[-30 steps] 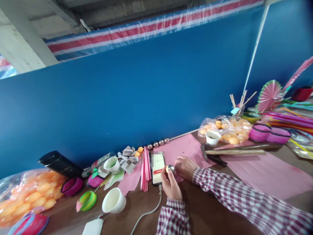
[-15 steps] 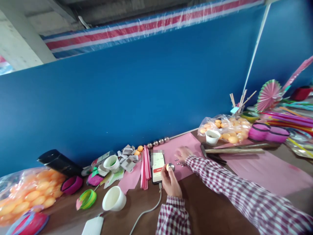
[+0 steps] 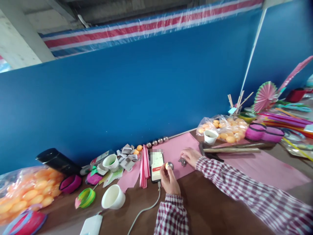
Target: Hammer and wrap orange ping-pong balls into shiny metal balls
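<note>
My left hand [image 3: 170, 181] grips an orange ball [image 3: 167, 165] partly covered with shiny silver pieces, just right of a phone [image 3: 156, 164] lit up on the table. Over the pink sheet [image 3: 182, 143], my right hand [image 3: 190, 156] has its fingers bent together at a small heap of silver pieces [image 3: 182, 161]. Whether a piece is between those fingertips is too small to tell. Several silver balls [image 3: 160, 141] stand in a row along the back edge of the sheet.
A hammer [image 3: 232, 150] lies right of my right hand. Behind it are a white cup [image 3: 210, 137] and a bag of orange balls [image 3: 231, 125]. A cable [image 3: 146, 209] runs from the phone. Another white cup [image 3: 113, 197] stands at the left.
My right hand has drawn its spread fingers together and shifted slightly right. The scattered silver pieces now sit in a tighter heap. My left hand still holds the ball.
</note>
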`<state>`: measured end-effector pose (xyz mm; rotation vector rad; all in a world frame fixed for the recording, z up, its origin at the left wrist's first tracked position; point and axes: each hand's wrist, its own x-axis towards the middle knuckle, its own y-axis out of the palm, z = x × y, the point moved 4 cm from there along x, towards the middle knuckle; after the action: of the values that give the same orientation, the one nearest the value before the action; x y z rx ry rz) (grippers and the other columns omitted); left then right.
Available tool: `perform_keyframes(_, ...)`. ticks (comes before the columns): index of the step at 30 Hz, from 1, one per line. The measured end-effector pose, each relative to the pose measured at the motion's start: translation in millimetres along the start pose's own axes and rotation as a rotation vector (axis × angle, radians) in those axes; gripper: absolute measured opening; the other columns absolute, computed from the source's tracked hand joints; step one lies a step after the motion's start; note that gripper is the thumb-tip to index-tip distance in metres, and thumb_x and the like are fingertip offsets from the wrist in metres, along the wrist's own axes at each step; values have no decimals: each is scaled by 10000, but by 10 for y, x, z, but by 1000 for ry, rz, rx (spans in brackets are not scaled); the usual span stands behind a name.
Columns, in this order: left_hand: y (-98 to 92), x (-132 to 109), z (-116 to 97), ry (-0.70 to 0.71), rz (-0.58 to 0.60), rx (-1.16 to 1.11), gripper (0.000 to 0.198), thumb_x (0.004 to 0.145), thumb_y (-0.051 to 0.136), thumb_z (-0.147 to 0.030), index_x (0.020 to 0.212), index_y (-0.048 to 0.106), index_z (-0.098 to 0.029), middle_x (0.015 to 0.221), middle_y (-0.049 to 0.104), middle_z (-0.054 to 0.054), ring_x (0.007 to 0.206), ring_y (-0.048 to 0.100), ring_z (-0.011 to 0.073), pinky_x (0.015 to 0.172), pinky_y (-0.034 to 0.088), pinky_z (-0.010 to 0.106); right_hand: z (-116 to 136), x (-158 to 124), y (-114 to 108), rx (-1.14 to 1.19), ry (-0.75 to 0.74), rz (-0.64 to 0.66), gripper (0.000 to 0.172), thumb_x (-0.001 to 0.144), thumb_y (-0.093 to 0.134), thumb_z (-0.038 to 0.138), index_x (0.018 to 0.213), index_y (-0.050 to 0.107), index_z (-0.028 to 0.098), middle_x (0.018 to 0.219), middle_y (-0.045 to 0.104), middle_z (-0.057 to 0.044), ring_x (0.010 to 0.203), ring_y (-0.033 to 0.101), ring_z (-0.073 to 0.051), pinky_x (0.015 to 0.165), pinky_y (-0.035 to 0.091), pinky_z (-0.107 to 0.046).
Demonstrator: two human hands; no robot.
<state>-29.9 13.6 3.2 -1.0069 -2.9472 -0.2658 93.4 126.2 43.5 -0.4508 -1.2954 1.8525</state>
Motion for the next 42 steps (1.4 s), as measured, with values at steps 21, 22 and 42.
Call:
perform_keyframes(21,11,-12,-38,-36,71,-30,411,718,544,-437,1005,547,-143,972,607,101,888,580,196,772,448,321,-48,-145,104,20,92,57,481,528,722,380,933,544,194,933,559,-61,782,565,-192,673,417,-290)
perform_keyframes(22,11,-12,-33,-36,70,-21,412,719,541,-437,1008,546,-143,979,605,103,893,578,197,773,448,320,-46,-143,112,24,87,54,453,542,715,361,928,545,194,929,558,-55,764,564,-181,671,416,-286)
perform_keyframes(42,17,-64,-108,22,143,43,396,746,521,-406,1023,531,-123,980,601,128,852,590,199,747,468,330,60,25,212,-52,62,23,318,622,646,370,899,639,214,949,585,-65,882,503,-222,771,386,-319)
